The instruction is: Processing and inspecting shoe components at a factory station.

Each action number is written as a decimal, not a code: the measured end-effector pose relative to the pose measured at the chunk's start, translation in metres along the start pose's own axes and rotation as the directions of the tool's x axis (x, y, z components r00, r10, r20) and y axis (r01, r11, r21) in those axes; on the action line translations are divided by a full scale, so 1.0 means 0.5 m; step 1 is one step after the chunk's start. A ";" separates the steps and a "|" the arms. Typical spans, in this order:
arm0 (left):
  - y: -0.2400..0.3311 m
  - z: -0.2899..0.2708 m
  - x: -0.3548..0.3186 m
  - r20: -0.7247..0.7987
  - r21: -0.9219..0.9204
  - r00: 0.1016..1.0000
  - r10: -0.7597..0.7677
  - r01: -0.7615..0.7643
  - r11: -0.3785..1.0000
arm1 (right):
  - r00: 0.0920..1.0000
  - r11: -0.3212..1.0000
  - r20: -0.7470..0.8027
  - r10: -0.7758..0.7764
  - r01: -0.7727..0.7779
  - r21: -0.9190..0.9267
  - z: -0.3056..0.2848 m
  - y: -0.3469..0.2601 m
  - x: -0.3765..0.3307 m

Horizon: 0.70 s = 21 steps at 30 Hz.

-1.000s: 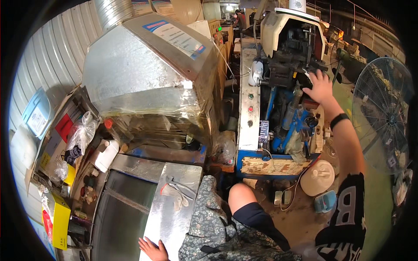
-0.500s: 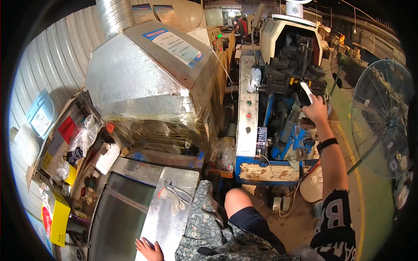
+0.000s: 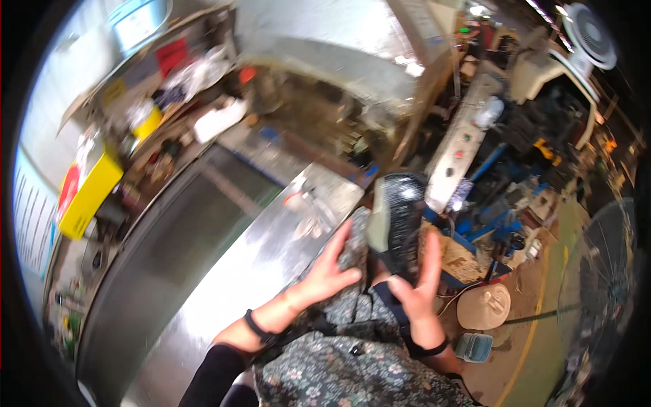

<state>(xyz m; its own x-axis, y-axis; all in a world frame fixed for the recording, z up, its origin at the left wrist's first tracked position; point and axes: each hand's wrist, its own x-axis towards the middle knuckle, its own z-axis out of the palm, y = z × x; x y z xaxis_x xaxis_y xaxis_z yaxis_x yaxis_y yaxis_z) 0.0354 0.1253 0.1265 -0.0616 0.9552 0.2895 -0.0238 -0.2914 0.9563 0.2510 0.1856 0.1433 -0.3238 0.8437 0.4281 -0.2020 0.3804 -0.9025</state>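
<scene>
In front of my lap is a black, glossy shoe-shaped piece with a pale grey-green side, blurred by motion. My right hand is at its lower end, the thumb on one side and the fingers stretched up along the other, gripping it. Left of it, my left hand is open, fingers and thumb apart, not touching the piece. Below my left hand lies a shiny metal tabletop. A metal hand tool with a red part rests near its far end.
A blue-framed machine with a control panel stands at the right, a standing fan beyond it. A beige jug and a clear tub are on the floor. A yellow box sits at the left.
My right hand has come back from the machine to my lap, where it now has the black piece. My left hand has risen off the metal tabletop toward it. The view has turned left.
</scene>
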 end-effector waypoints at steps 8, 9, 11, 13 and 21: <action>0.034 -0.089 -0.151 0.125 0.332 0.977 -0.172 0.122 0.935 | 0.602 0.733 0.720 0.344 -0.652 0.195 0.069 0.015 0.017; 0.028 -0.097 -0.182 0.231 0.408 0.911 -0.341 0.227 0.884 | 0.318 0.704 0.825 0.466 -0.699 -0.128 0.060 0.032 0.006; 0.013 -0.139 -0.232 0.373 0.217 0.862 -0.343 0.279 0.936 | 0.129 0.669 0.829 0.544 -0.663 -0.335 0.065 0.061 -0.063; 0.015 -0.176 -0.299 -0.033 0.001 0.961 -0.275 0.275 0.961 | 0.234 0.549 0.779 0.582 -0.819 -0.164 0.060 0.071 -0.119; 0.005 -0.207 -0.280 -0.450 -0.783 0.647 -0.616 0.045 0.620 | 0.646 0.963 0.736 0.202 0.005 -0.269 0.112 0.095 -0.133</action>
<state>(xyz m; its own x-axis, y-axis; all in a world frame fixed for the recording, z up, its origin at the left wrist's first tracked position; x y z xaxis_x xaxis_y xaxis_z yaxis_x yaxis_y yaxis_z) -0.0592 -0.0144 0.0841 -0.4742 0.7738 -0.4199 -0.7991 -0.1781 0.5742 0.2112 0.1265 0.0749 -0.9302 0.3437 0.1289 0.0526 0.4724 -0.8798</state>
